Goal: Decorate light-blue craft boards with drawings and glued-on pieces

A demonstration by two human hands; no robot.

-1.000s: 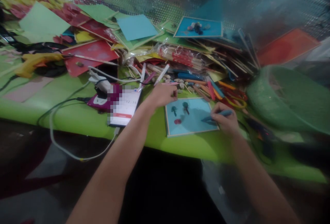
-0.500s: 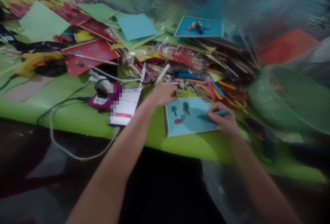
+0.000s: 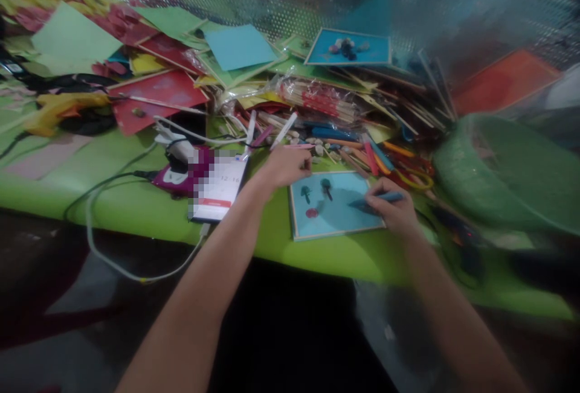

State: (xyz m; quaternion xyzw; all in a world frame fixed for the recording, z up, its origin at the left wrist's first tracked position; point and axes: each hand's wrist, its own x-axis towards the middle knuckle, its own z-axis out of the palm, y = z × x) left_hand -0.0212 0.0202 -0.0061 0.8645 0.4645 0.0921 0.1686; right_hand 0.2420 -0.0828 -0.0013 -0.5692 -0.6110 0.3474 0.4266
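A light blue card (image 3: 344, 219) with a pale stick frame lies on the green table. Two green tree-like shapes and a red round spot show on its left half. My right hand (image 3: 393, 207) is closed round a blue pen (image 3: 387, 197), whose tip points at the card's right half. At the card's upper left corner rests my left hand (image 3: 288, 165), fingers curled; a thin pink pen (image 3: 299, 146) lies along its top and seems held in it.
A lit phone (image 3: 220, 191) and a purple power strip (image 3: 179, 180) with cables lie left. Behind are markers, pebbles, sticks and framed cards. A green bowl (image 3: 507, 182) stands right, a yellow glue gun (image 3: 58, 109) far left.
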